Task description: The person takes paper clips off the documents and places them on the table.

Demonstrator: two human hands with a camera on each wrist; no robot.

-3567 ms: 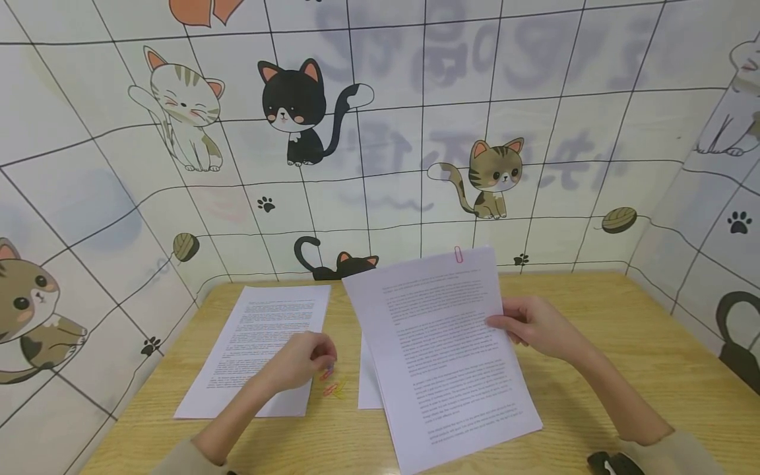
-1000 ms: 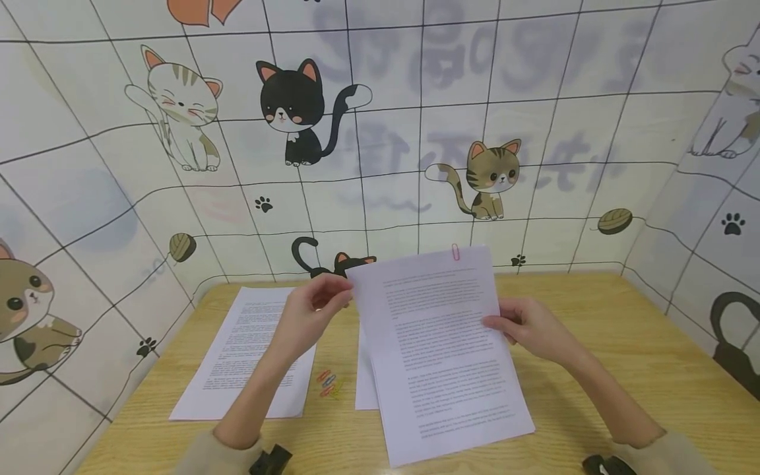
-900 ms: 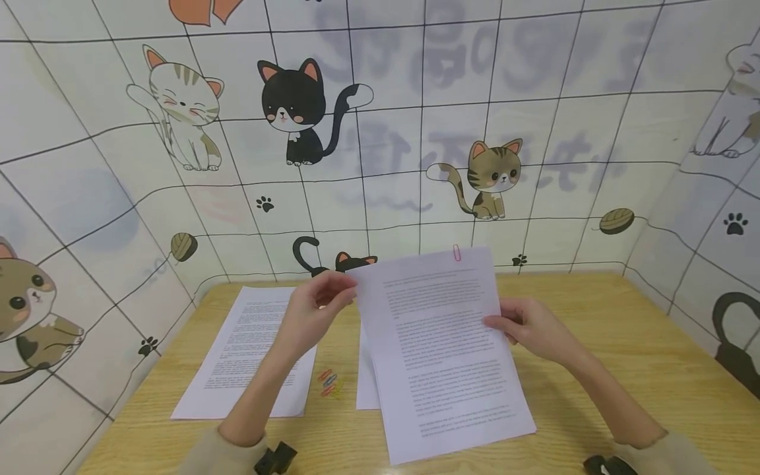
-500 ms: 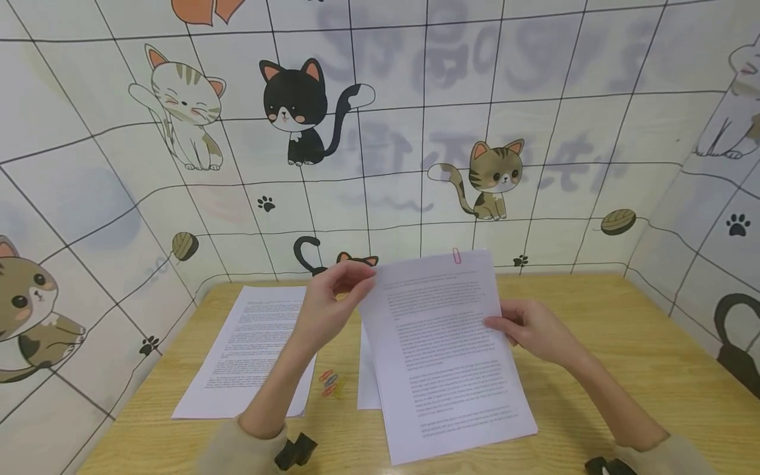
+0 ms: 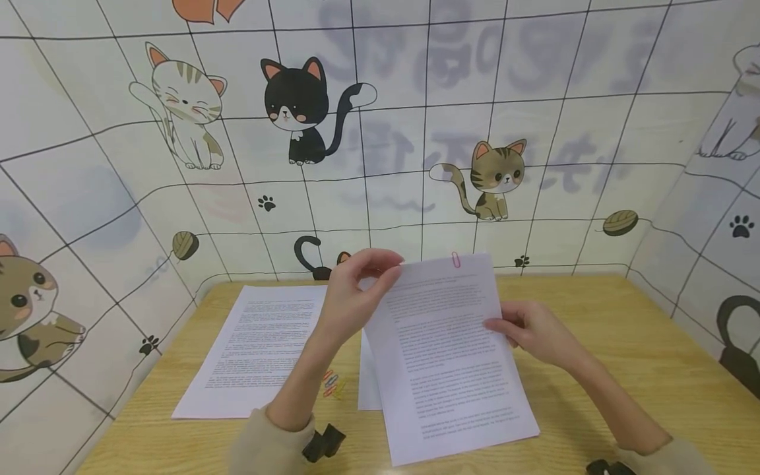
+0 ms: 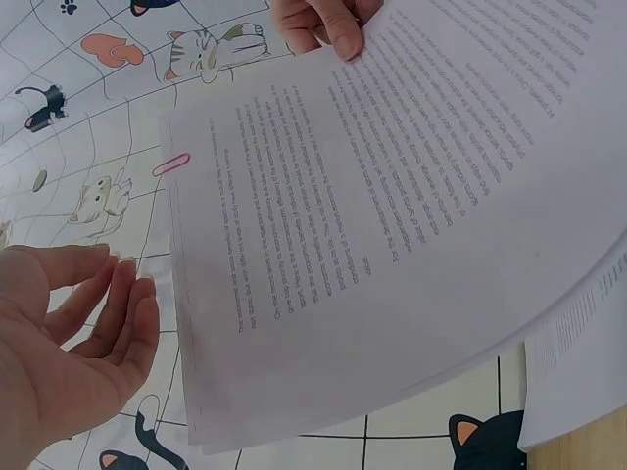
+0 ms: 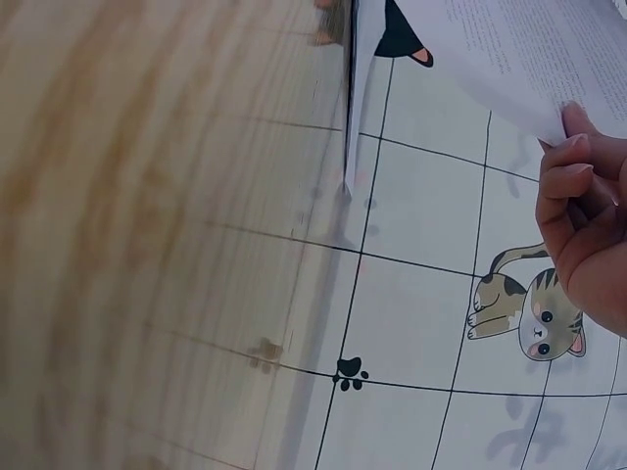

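Observation:
My right hand (image 5: 532, 331) pinches the right edge of a printed paper stack (image 5: 451, 369), thumb in front, holding it tilted up above the table. A pink paper clip (image 5: 456, 260) sits on the stack's top edge, right of centre; the left wrist view shows the same clip (image 6: 171, 164). My left hand (image 5: 356, 290) is at the top edge, left of the clip, fingers loosely bent. In the left wrist view a narrow gap separates its fingertips (image 6: 147, 286) from the paper, and nothing is visible between them. The right wrist view shows my right hand (image 7: 588, 225) on the sheet's edge.
Another printed stack (image 5: 255, 349) lies at the left of the wooden table (image 5: 594, 396). Several coloured paper clips (image 5: 330, 382) lie beside it, partly behind my left forearm. White paper (image 5: 369, 376) shows under the held stack. A cat-patterned wall (image 5: 392, 211) stands behind.
My left hand has left the loose clips, risen to the stack's top left corner, then moved right along the top edge. My right hand keeps its grip, almost still.

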